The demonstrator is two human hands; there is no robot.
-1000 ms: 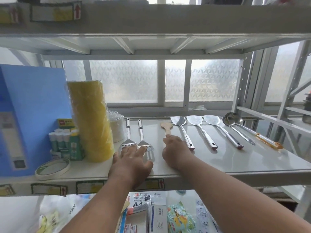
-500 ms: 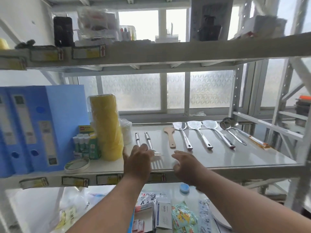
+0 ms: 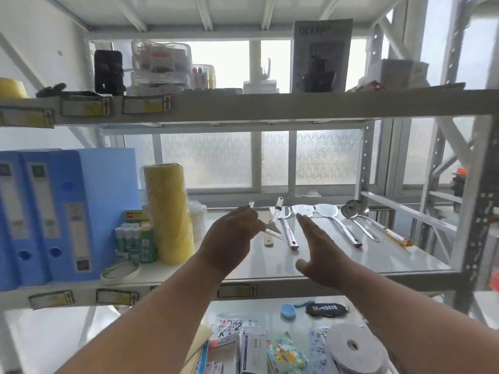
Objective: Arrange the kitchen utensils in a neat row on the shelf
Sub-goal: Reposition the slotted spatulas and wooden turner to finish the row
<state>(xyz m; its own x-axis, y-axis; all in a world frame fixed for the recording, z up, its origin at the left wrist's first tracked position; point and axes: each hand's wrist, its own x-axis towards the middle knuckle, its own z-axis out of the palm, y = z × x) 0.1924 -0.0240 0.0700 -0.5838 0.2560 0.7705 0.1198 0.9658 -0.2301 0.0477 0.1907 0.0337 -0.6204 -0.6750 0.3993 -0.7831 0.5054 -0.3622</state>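
My left hand (image 3: 229, 238) is raised over the middle shelf (image 3: 351, 257), shut on two metal slotted turners (image 3: 276, 211) whose handles point up and away. My right hand (image 3: 316, 252) hovers open beside it, fingers straight, holding nothing. Behind my hands lie a wooden spatula (image 3: 268, 241) and a steel spatula with a red-tipped handle (image 3: 290, 234). To the right, side by side, are two more steel spatulas (image 3: 347, 233), a ladle (image 3: 359, 221) and an orange-handled utensil (image 3: 397, 236). My right hand hides part of one spatula.
At the shelf's left stand blue file boxes (image 3: 54, 211), a yellow tape stack (image 3: 168, 214), glue sticks (image 3: 129, 238) and a tape roll (image 3: 121, 272). Boxes and packets fill the shelf above. The shelf below holds packets and a grey roll (image 3: 353, 346). Metal uprights (image 3: 475, 201) stand at the right.
My left hand has lifted the two slotted turners off the shelf. My right hand has left the wooden spatula and opened. The view has pulled back and tilted up.
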